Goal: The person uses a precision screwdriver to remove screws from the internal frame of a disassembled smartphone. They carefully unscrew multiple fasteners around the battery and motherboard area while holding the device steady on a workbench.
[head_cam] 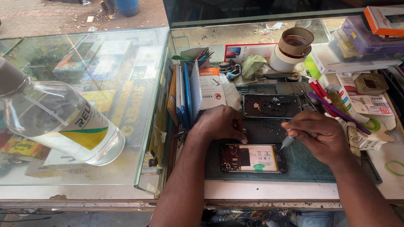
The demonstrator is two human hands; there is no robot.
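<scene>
Pinched in the right hand [320, 138], a small screwdriver [287, 143] touched the opened phone [252, 158]; the left hand [219, 122] pressed its edge, gripping nothing. Tools filled a blue holder [201, 63].

Phone [252, 158]: white battery, green sticker. Mat [311, 166] dark green. Bottle [59, 122] clear, yellow-green label. Tape rolls [292, 48] white and brown.

Opened phone with exposed battery [252, 158] lies on the green work mat [320, 168]; clear plastic bottle [59, 122] far left on the glass counter [126, 138].
</scene>
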